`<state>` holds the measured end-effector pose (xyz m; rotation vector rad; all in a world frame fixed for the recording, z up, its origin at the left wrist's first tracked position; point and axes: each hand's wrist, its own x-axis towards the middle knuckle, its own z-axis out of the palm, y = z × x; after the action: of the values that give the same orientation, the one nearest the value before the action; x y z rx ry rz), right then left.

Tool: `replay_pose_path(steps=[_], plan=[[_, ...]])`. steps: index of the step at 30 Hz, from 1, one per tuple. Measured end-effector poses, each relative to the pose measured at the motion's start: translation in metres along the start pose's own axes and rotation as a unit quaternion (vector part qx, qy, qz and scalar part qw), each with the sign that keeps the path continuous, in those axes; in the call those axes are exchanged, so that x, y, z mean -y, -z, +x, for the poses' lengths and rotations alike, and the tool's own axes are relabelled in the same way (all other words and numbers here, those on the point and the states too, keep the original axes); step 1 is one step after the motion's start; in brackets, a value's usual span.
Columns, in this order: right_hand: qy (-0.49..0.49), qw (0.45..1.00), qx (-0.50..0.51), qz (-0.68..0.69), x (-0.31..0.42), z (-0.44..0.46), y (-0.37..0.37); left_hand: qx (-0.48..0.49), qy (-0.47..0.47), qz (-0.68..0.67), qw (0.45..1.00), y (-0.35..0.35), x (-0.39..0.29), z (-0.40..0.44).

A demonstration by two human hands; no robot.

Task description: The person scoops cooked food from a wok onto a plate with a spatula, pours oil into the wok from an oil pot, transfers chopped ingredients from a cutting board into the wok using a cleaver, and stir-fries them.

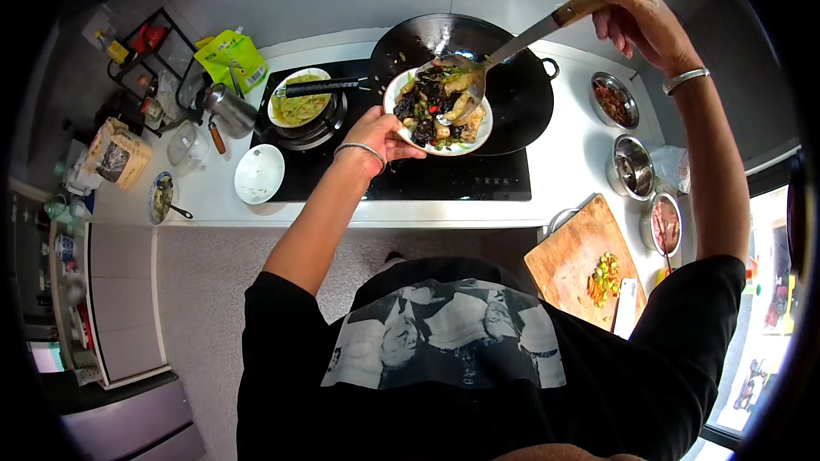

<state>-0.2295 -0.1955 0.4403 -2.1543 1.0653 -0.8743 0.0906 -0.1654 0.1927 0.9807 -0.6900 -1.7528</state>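
On my head feed, I see the right hand (636, 13) clamped on the ladle (528, 38), whose long axis slants from its upper-right handle down leftward, bowl end at the food (424, 104). The left hand (383, 135) grips the food's plate (486, 126) over the wok's (523, 115) near-left edge.

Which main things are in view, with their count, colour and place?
stove: 1, black, on counter
wok: 1, black, on stove
plate of food: 1, white, over wok
ladle: 1, silver and brown, over plate
dish of greens: 1, white, on stove's left
bowl: 1, white, stove's near left corner
metal bowls: 3, silver, counter's right
cutting board: 1, brown, right front
chopped vegetables: 1 pile, mostly green, on cutting board
pouch: 1, green, back left
bag: 1, brown, far left
left hand: 1, bare, holding plate
right hand: 1, bare, holding ladle
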Motion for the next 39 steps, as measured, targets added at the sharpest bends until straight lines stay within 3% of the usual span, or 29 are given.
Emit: replay_pose_path(steps=[3,6,7,12,17,20,21,24,29,39], plan=[[0.058,0.995,0.008,-0.082,0.022,0.005,-0.002,0.001,-0.001,0.001,1.0,-0.003,0.001,0.003],[0.009,1.0,0.002,0.023,0.053,0.013,-0.003,0.001,-0.01,-0.006,1.0,-0.012,0.003,0.008],[-0.012,0.999,0.045,0.02,0.061,0.015,0.002,0.003,-0.008,-0.012,1.0,-0.012,0.003,0.01],[0.011,1.0,0.021,-0.012,0.068,0.02,0.005,0.018,0.006,-0.029,0.999,-0.014,0.005,0.01],[0.016,1.0,-0.014,-0.009,0.052,0.019,0.026,0.016,-0.002,-0.034,0.999,-0.015,0.014,0.017],[0.053,0.994,-0.058,0.074,0.031,0.013,0.037,0.023,-0.018,-0.046,0.999,-0.012,0.014,0.015],[0.053,0.993,-0.078,-0.066,-0.027,0.017,0.075,0.019,-0.019,-0.042,0.999,-0.011,0.015,0.015],[-0.027,0.991,-0.12,0.043,-0.045,0.0,0.074,0.001,-0.027,-0.036,0.999,-0.012,0.015,0.013],[-0.082,0.986,-0.13,0.067,-0.089,-0.009,0.083,-0.028,-0.055,-0.039,0.997,-0.018,0.018,0.013],[-0.077,0.988,-0.082,0.108,-0.086,0.001,0.051,-0.045,-0.058,-0.067,0.995,-0.021,0.026,0.019]])
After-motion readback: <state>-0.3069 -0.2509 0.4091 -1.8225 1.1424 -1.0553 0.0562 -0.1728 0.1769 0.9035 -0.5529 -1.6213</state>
